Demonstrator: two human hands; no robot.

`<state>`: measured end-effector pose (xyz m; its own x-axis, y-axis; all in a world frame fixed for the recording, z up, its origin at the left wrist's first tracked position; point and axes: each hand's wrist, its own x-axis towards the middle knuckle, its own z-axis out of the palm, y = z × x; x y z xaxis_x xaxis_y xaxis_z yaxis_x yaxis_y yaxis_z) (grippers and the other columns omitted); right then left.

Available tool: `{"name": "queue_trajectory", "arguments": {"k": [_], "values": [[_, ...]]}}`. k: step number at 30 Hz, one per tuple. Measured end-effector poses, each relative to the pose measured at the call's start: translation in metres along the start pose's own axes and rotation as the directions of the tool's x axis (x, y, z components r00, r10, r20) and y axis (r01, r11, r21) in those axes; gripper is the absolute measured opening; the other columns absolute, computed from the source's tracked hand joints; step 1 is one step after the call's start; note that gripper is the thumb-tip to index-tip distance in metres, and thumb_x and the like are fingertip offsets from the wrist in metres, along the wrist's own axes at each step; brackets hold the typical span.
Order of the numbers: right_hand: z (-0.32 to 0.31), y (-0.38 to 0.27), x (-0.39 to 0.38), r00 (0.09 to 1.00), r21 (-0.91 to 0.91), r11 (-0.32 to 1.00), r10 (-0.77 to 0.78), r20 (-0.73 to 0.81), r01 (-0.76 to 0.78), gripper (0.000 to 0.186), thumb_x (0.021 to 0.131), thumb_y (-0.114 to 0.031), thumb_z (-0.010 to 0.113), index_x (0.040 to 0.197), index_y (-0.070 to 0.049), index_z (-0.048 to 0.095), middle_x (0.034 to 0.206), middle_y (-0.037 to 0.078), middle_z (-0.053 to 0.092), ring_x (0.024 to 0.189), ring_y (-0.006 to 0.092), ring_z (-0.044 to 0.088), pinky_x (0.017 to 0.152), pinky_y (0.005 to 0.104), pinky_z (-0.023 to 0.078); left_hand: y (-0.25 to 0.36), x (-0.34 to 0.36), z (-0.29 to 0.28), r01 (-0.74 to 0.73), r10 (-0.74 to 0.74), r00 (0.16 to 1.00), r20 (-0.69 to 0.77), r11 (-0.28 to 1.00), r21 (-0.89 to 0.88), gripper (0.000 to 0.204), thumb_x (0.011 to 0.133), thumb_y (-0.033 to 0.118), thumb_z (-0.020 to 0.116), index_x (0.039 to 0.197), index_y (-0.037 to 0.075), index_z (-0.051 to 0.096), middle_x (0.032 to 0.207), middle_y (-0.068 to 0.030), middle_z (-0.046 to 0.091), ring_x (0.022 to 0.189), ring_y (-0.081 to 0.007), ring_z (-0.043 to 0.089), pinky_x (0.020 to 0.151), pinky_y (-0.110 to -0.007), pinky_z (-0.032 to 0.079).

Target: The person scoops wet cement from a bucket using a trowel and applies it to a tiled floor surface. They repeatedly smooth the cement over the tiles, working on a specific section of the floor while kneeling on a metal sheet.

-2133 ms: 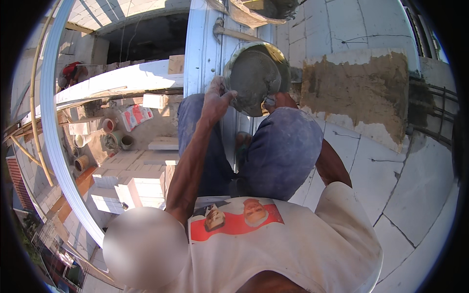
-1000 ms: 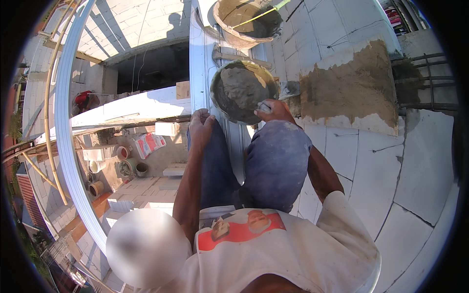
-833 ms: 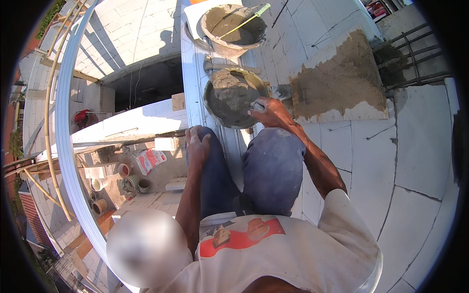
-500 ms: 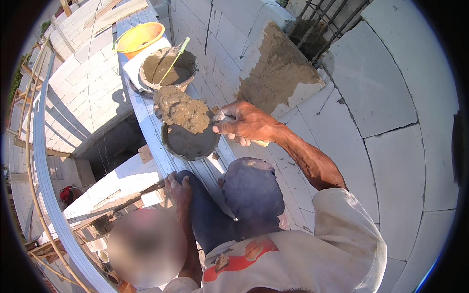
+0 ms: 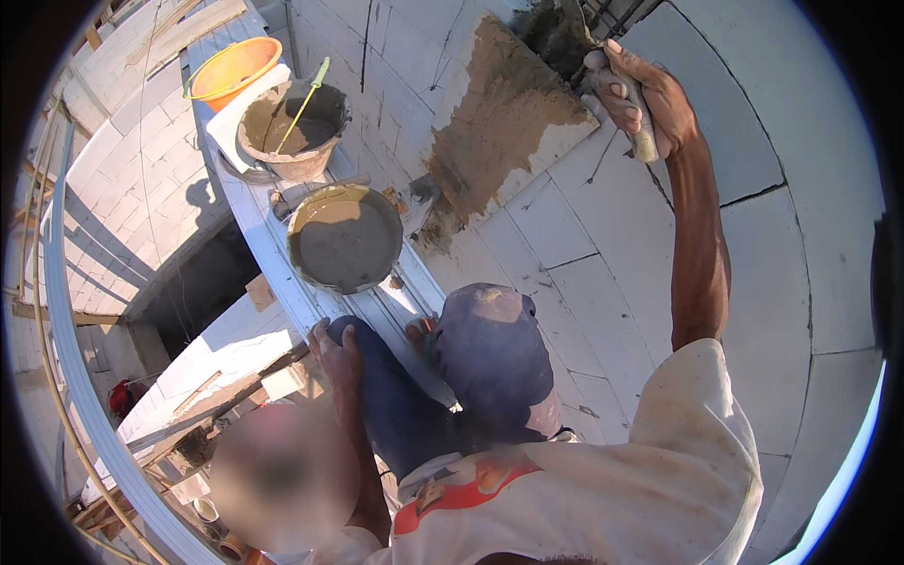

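My right hand (image 5: 650, 99) is closed round the pale handle of a trowel (image 5: 644, 143), reaching out to the far right. The blade is mostly hidden by my fingers, beside a gap filled with wet grey mortar (image 5: 556, 38) at the wall's top. Next to it lies a pale board (image 5: 573, 146), largely smeared with mortar. My left hand (image 5: 336, 356) rests on my left knee, fingers apart and holding nothing. In front of my knees stands a round bucket (image 5: 299, 262) of smooth grey mortar. Just beyond is a second bucket (image 5: 303, 168), also holding mortar, with a yellow-green stick (image 5: 303, 115) leaning in it.
An orange bucket (image 5: 212, 99) stands farthest along the ribbed metal plank (image 5: 247, 221). Dark steel bars (image 5: 617, 14) rise near my right hand. A white block wall (image 5: 612, 273) runs along the right. Left of the plank is a dark opening (image 5: 193, 282). A person with a blurred head (image 5: 282, 476) appears low on the left.
My right hand has swung from above the near bucket to the gap at the far right with the trowel. The mortar heap it carried no longer shows on it. My left hand stays on the knee.
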<state>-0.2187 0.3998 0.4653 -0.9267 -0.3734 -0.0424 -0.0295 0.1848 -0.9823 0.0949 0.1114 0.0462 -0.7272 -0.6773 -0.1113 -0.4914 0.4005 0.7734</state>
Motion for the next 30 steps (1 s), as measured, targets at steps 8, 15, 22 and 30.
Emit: {"name": "queue_trajectory", "arguments": {"k": [8, 15, 22, 30], "values": [[0.112, 0.156, 0.016, 0.958, -0.773, 0.573, -0.081, 0.277, 0.272, 0.037, 0.099, -0.035, 0.067, 0.118, -0.003, 0.071, 0.076, 0.013, 0.066, 0.068, 0.0234, 0.069, 0.064, 0.0414, 0.056, 0.007, 0.018, 0.007, 0.100, -0.098, 0.995, 0.027, 0.989, -0.108, 0.060, 0.095, 0.018, 0.070, 0.147, -0.003, 0.048, 0.142, -0.0237, 0.056, 0.131, -0.0414, 0.056, 0.110, -0.049, 0.045], [0.219, 0.251, 0.041, 0.848, -0.834, -0.163, 0.159, 0.505, 0.527, 0.022, 0.090, -0.015, 0.066, 0.108, -0.006, 0.074, 0.092, 0.017, 0.075, 0.095, 0.0305, 0.077, 0.080, 0.0445, 0.060, -0.011, 0.100, 0.006, 0.253, -0.259, 0.964, 0.056, 0.838, -0.483, 0.065, 0.103, 0.022, 0.063, 0.154, -0.010, 0.038, 0.139, -0.0253, 0.059, 0.123, -0.0324, 0.064, 0.101, -0.043, 0.054], [0.248, 0.318, 0.085, 0.742, -0.686, -0.311, 0.108, 0.662, 0.658, 0.011, 0.089, -0.013, 0.066, 0.089, -0.014, 0.077, 0.092, 0.011, 0.077, 0.086, 0.0247, 0.078, 0.068, 0.0388, 0.060, -0.006, 0.130, 0.006, 0.219, -0.091, 0.969, 0.231, 0.755, -0.618, 0.044, 0.102, 0.015, 0.059, 0.142, -0.006, 0.059, 0.123, -0.0163, 0.064, 0.108, -0.0230, 0.066, 0.093, -0.037, 0.059], [0.224, 0.346, 0.100, 0.720, -0.742, 0.069, 0.195, 0.666, 0.667, 0.014, 0.082, -0.016, 0.069, 0.087, -0.004, 0.074, 0.084, 0.020, 0.075, 0.088, 0.0390, 0.075, 0.079, 0.0442, 0.061, 0.012, 0.123, 0.016, -0.049, 0.124, 0.984, 0.125, 0.875, -0.482, 0.040, 0.100, 0.011, 0.059, 0.136, -0.005, 0.063, 0.111, -0.0090, 0.059, 0.094, -0.0178, 0.062, 0.079, -0.032, 0.053]]}}
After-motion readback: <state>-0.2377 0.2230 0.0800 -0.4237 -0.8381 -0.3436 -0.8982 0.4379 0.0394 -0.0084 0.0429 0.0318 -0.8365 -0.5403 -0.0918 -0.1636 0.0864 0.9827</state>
